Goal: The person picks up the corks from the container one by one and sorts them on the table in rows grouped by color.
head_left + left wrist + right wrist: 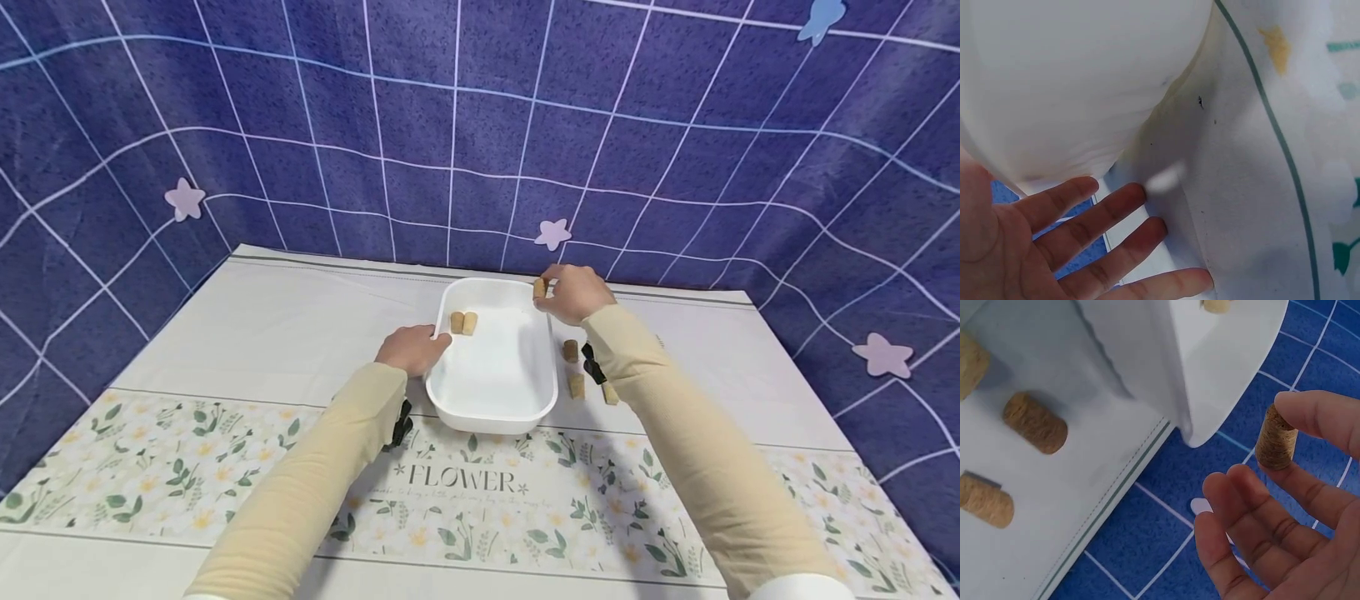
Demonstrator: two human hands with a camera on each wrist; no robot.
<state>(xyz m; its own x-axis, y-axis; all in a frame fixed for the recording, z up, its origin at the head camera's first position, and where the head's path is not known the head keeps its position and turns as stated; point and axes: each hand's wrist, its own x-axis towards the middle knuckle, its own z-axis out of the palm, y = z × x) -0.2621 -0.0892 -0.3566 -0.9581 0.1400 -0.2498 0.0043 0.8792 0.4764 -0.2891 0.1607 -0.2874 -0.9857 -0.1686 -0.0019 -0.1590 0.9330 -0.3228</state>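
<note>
Both hands are occupied: my left hand (411,350) holds the left wall of the white tub (495,423), thumb over the rim and fingers spread loosely outside, while my right hand (577,293) pinches a cork (1277,439). That cork is up at the tub's far right corner, clear of the table; I cannot tell whether it overhangs the rim. My thumb presses near its upper end and my index finger meets the lower end, the other fingers bent loosely away from it.

I judge it very light and firm with a little give, its grainy surface dry rather than slippery. It should survive a drop, though a hard nip at the edges might crumble it. A gentle hold around the middle of the barrel would probably be steadier than one on the ends, and its round side could roll once it's let go.

Two corks (469,324) lie side by side in the tub, and three corks (1035,423) lie to its right on the tablecloth (330,333). The tub looks stiff and light enough to slide, so the rim is where I'd brace it
</note>
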